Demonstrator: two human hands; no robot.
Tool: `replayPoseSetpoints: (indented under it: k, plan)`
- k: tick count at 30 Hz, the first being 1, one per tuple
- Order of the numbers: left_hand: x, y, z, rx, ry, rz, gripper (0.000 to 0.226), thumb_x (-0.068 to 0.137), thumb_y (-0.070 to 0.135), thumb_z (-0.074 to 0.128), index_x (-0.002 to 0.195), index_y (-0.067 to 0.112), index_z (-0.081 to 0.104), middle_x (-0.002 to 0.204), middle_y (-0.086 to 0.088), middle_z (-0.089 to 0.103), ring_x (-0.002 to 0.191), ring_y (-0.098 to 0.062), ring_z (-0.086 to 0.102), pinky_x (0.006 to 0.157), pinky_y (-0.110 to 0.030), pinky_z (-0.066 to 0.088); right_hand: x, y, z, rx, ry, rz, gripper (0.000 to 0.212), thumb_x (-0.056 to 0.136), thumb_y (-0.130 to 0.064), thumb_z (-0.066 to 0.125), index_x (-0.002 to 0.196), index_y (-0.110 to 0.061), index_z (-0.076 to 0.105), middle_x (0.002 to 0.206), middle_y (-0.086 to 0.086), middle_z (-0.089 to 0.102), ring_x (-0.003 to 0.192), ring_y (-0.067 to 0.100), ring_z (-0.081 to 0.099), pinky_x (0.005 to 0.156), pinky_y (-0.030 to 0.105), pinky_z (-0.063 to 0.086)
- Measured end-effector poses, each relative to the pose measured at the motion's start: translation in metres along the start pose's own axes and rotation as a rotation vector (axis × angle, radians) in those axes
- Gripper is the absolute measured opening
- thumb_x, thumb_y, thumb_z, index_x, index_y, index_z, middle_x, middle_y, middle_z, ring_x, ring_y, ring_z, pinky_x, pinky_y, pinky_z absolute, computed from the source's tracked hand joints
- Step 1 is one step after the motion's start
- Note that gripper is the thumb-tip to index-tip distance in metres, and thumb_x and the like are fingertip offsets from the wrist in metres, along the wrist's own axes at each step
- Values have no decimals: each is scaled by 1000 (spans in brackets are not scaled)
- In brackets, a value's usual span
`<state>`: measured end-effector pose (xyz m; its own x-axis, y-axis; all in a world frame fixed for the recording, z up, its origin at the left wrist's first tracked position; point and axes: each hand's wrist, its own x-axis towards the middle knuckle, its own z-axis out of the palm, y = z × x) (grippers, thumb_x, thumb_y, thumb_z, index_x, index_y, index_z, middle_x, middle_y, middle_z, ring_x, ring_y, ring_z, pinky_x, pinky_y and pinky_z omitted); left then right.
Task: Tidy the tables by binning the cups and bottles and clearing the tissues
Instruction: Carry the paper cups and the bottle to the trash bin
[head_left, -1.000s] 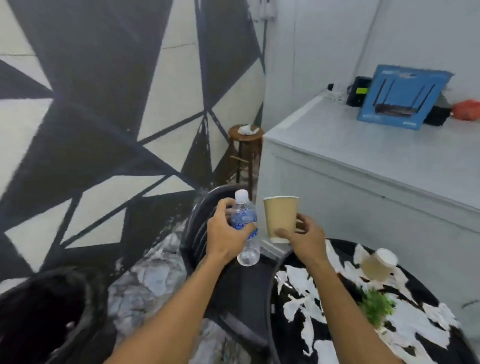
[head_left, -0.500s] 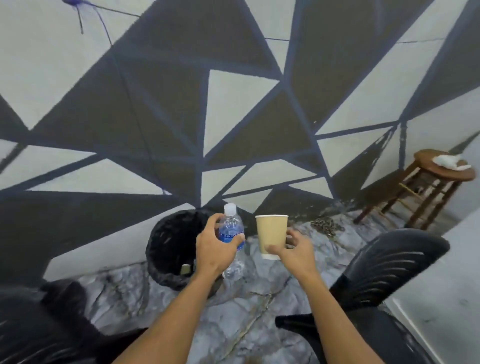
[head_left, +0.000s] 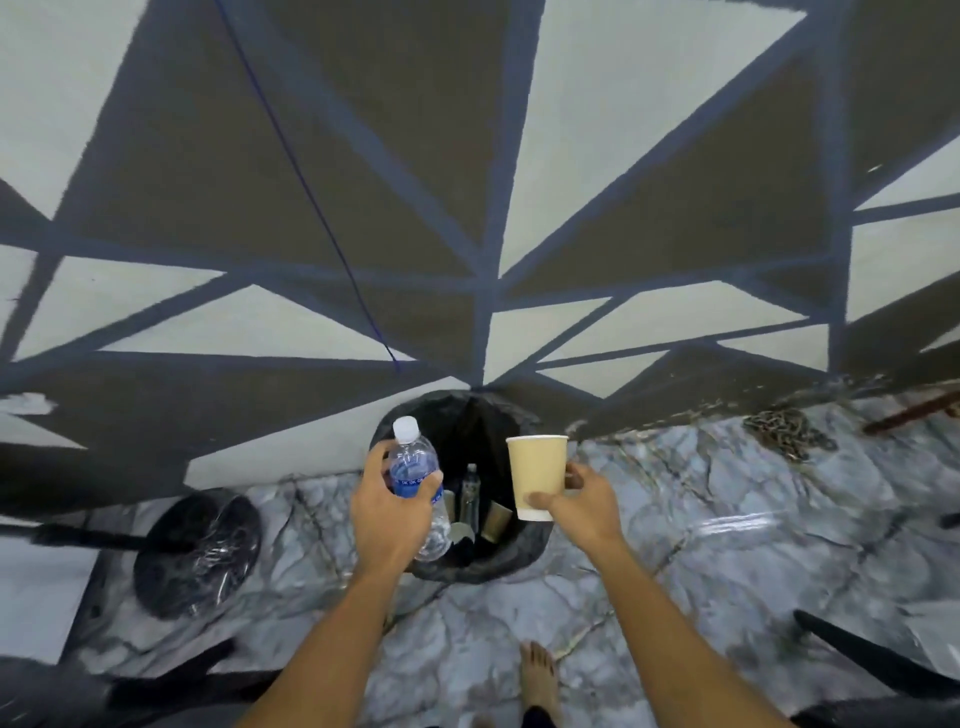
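Note:
My left hand (head_left: 388, 512) grips a clear plastic water bottle (head_left: 415, 467) with a blue label and white cap, held upright over the left rim of a black-lined bin (head_left: 519, 556). My right hand (head_left: 584, 501) holds a tan paper cup (head_left: 536, 475) upright over the bin's right side. Inside the bin lie another bottle (head_left: 470, 493) and a couple of tan cups (head_left: 496, 522). No tissues are in view.
The bin stands against a wall painted with grey and cream triangles. A round black stand base (head_left: 197, 553) sits on the marble floor to the left. A chain (head_left: 789, 431) lies at the right. My bare foot (head_left: 537, 678) is just before the bin.
I have turned left and stepped up to the bin. It now lies directly below both hands. My grip on the bottle and the cup is unchanged.

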<state>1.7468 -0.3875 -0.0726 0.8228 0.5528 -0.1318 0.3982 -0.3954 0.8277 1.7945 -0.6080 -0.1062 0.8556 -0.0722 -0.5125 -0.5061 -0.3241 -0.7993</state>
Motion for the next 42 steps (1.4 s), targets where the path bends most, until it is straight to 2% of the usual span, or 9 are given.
replayPoseSetpoints:
  k: [3, 7, 12, 20, 25, 30, 33, 37, 42]
  plan:
    - [34, -12, 10, -1, -28, -32, 53, 81, 24, 82, 121, 37, 50, 101, 19, 58, 89, -5, 57, 70, -7, 37, 31, -3, 25, -48, -26, 49, 56, 66, -16, 90, 115, -11, 64, 102, -3, 67, 90, 16, 63, 71, 24, 47]
    - [78, -36, 33, 30, -114, -75, 54, 81, 30, 82, 118, 46, 46, 95, 35, 49, 86, 2, 54, 77, -19, 41, 73, 9, 60, -84, -31, 142, 62, 61, -23, 92, 117, -13, 67, 103, -3, 72, 89, 13, 67, 68, 21, 50]
    - [143, -105, 88, 97, -197, -127, 58, 78, 32, 84, 126, 39, 52, 106, 20, 62, 95, -5, 60, 81, -21, 47, 140, 53, 119, -118, -17, 215, 69, 64, -27, 91, 124, -13, 60, 112, 0, 71, 96, 18, 66, 84, 35, 55]
    - [227, -260, 212, 150, -209, -247, 68, 78, 29, 85, 137, 27, 53, 117, 4, 67, 104, -15, 65, 93, -31, 54, 281, 164, 214, -174, -6, 320, 68, 66, -28, 90, 124, -10, 60, 115, 7, 70, 104, 26, 66, 86, 35, 54]
    - [262, -329, 272, 297, -294, -323, 74, 78, 42, 80, 144, 29, 47, 127, -2, 66, 116, -21, 62, 97, -26, 47, 343, 211, 247, -208, -13, 362, 77, 63, -32, 89, 129, -10, 56, 119, 11, 68, 112, 30, 64, 90, 39, 55]
    - [267, -326, 287, 389, -419, -445, 92, 85, 42, 74, 158, 23, 20, 148, -12, 47, 136, -30, 45, 110, -35, 39, 351, 210, 245, -229, -106, 415, 67, 70, -33, 85, 129, -13, 58, 121, 7, 68, 112, 26, 64, 88, 30, 52]
    - [254, -302, 276, 398, -475, -421, 76, 86, 36, 73, 151, 25, 35, 137, -7, 57, 125, -26, 54, 103, -34, 46, 333, 193, 229, -228, -191, 420, 52, 75, -30, 83, 120, -14, 63, 111, 0, 67, 107, 17, 63, 85, 20, 45]
    - [231, -254, 248, 356, -541, -338, 42, 86, 27, 73, 124, 35, 56, 104, 9, 68, 98, -12, 66, 78, -17, 46, 297, 156, 200, -213, -213, 422, 35, 79, -21, 81, 109, -15, 67, 95, -5, 65, 104, 14, 64, 81, 16, 44]
    - [206, -194, 210, 360, -577, -283, 40, 83, 26, 74, 119, 36, 60, 110, 8, 66, 99, -9, 62, 89, -23, 47, 251, 104, 160, -263, -203, 318, 30, 81, -20, 78, 108, -13, 68, 103, 1, 70, 103, 17, 65, 87, 23, 47]
